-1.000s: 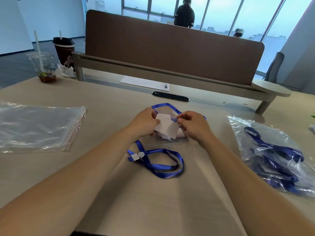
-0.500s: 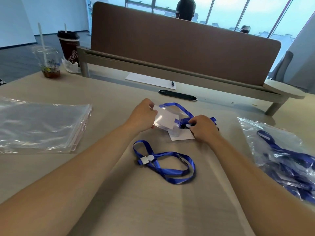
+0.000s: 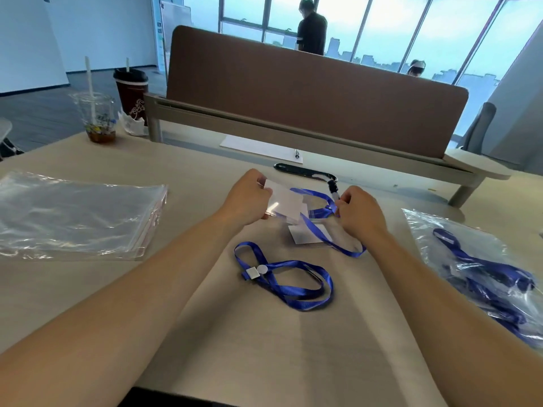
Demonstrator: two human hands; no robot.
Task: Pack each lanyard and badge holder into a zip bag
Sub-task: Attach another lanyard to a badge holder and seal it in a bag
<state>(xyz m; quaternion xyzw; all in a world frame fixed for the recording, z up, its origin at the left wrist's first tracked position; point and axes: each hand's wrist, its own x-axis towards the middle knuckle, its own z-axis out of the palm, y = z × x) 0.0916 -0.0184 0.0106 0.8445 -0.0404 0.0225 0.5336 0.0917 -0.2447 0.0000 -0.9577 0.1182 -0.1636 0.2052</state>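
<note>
A clear badge holder (image 3: 283,202) is raised, tilted; a blue lanyard (image 3: 321,212) crosses a second holder (image 3: 305,235) lying flat (white card inside). A looped lanyard (image 3: 293,284) lies nearer; empty zip bags (image 3: 79,215) left, filled zip bag (image 3: 470,259) right.

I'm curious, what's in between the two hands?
The head view shows a clear badge holder, gripped by the left hand, and a blue lanyard, pinched by the right hand.

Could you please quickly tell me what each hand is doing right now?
Left hand: grips the clear badge holder.
Right hand: pinches the blue lanyard.
</note>
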